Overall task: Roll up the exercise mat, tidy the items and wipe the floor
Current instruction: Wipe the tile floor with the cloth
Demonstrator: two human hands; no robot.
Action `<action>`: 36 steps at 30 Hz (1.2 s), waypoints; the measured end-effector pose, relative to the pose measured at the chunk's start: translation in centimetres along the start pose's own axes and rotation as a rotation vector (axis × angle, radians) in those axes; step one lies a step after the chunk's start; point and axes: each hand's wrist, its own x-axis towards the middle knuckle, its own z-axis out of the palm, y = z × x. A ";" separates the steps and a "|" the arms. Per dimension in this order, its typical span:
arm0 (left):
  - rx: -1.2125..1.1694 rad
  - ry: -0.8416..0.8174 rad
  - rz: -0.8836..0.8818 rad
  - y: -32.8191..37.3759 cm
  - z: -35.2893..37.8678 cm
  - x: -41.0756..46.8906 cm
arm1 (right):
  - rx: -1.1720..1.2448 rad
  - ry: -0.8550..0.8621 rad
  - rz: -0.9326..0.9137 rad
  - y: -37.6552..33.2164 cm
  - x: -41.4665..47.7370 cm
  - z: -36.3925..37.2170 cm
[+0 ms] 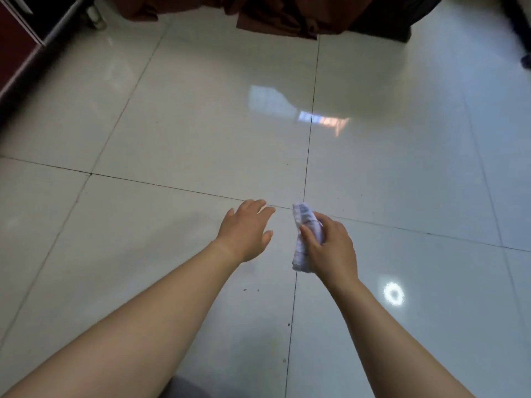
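My right hand (327, 248) grips a folded white cloth (303, 225) with faint blue stripes, held above the glossy white tiled floor (201, 124). The cloth sticks out past my fingers at the top and hangs below my palm. My left hand (247, 229) hovers just left of the cloth with its fingers straight and spread, holding nothing. A narrow gap separates it from the cloth. No exercise mat is in view.
Brown fabric (273, 15) hangs down at the top centre. A dark red cabinet (17, 44) with a black base runs along the top left. Small dark specks (250, 290) lie on the tiles near my arms. Dark furniture stands at the top right.
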 end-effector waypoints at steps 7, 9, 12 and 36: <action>0.053 -0.051 0.007 -6.1 8.9 5.2 | -0.168 -0.021 0.028 6.5 3.4 8.6; 0.059 -0.040 0.019 -7.0 9.9 6.3 | -0.200 0.009 0.020 6.9 3.7 9.9; 0.081 -0.037 -0.001 -8.3 10.3 7.9 | -0.194 0.052 -0.008 7.4 4.3 11.8; 0.084 0.259 0.009 -13.1 13.8 13.3 | -0.519 0.082 -0.172 8.2 6.2 18.9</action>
